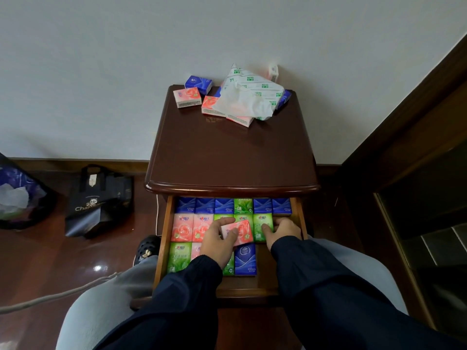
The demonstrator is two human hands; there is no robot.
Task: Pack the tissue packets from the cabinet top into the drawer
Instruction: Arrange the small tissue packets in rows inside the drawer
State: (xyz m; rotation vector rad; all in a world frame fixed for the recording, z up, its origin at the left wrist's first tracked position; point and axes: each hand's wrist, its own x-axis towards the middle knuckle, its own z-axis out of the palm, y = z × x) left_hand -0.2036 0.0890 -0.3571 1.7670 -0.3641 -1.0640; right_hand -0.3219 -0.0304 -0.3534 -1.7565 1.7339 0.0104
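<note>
The open wooden drawer point(163, 238) holds rows of blue, green and pink tissue packets. My left hand point(219, 239) grips a pink packet point(242, 232) tilted over the middle row. My right hand point(281, 233) rests on a green packet point(262, 224) at the right end of that row, fingers curled against it. A blue packet point(245, 261) lies in the front row. On the cabinet top point(227, 152), near the wall, lie a blue packet point(198, 84), pink packets point(187, 97) and others partly hidden under a crumpled white plastic wrapper point(252, 97).
A black shopping bag point(98, 200) and a dark bag with white contents point(17, 193) stand on the floor to the left. A grey cable point(63, 291) crosses the floor. Dark wooden furniture point(417, 173) rises on the right. My knees flank the drawer.
</note>
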